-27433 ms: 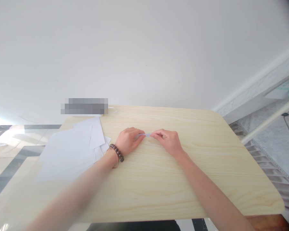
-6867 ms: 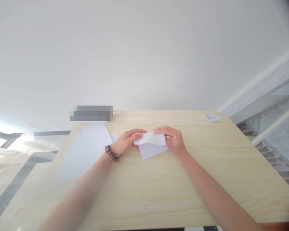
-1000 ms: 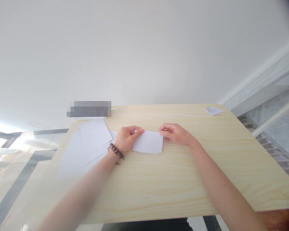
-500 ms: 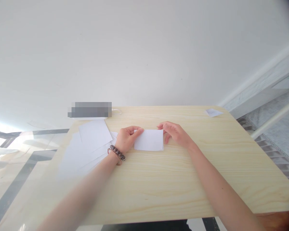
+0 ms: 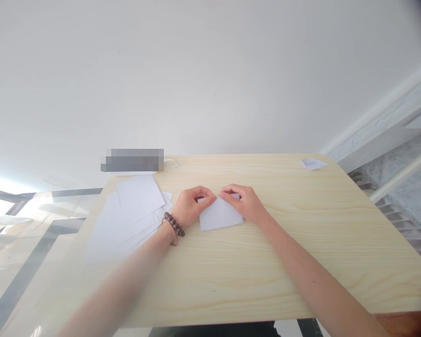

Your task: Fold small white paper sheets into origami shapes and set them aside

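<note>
A small white sheet of paper [image 5: 220, 216], apparently folded, is held just over the middle of the wooden table [image 5: 266, 276]. My left hand [image 5: 193, 203], with a beaded bracelet and a copper-coloured bangle at the wrist, pinches its far edge. Close beside it, my right hand [image 5: 243, 200] pinches the same edge, thumb and fingers closed on the paper. The two sets of fingertips nearly meet at the middle of that edge. Part of the paper's far side is hidden under my fingers.
Several loose white sheets [image 5: 140, 194] overlap on the table's left side. A blurred-out grey object [image 5: 133, 160] with a white cord stands at the back left. A small folded paper piece [image 5: 313, 163] lies at the far right corner. A white wall [image 5: 210, 84] rises behind the table.
My right hand has moved left from beside the paper and now grips its far edge. The paper has shifted slightly nearer to me and tilted.
</note>
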A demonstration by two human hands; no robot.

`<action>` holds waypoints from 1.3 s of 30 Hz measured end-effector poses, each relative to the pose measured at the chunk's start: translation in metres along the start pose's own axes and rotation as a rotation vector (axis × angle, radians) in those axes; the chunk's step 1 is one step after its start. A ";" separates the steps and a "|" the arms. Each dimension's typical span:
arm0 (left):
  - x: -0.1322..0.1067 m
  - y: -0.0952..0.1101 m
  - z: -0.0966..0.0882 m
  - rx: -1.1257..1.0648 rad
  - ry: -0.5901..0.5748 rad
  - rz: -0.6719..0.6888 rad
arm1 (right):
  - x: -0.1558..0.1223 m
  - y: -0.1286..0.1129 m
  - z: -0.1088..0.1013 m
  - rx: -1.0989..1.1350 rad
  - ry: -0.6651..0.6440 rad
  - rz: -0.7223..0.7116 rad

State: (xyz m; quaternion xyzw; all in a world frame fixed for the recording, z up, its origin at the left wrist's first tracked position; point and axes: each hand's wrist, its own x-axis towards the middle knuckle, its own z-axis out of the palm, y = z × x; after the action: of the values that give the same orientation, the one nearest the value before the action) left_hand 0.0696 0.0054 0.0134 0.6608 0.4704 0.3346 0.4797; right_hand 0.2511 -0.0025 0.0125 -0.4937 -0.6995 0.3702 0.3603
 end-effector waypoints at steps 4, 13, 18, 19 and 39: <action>0.000 0.000 0.000 0.037 0.067 0.020 | -0.001 0.000 0.000 -0.016 -0.017 0.055; -0.001 0.001 0.000 0.146 0.017 0.032 | -0.003 0.001 0.004 -0.046 -0.012 -0.054; -0.002 0.003 0.001 0.138 0.021 0.015 | -0.002 0.001 -0.004 -0.088 -0.054 -0.070; -0.002 0.003 0.001 0.137 0.027 0.004 | -0.001 0.002 -0.006 -0.092 -0.059 -0.062; -0.002 0.001 -0.001 0.025 -0.018 0.016 | -0.005 0.006 -0.020 -0.087 -0.083 0.045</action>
State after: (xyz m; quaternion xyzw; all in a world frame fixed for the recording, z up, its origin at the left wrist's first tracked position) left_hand 0.0679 0.0038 0.0147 0.6733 0.4649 0.3266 0.4732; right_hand 0.2719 -0.0024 0.0160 -0.5089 -0.7179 0.3676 0.3008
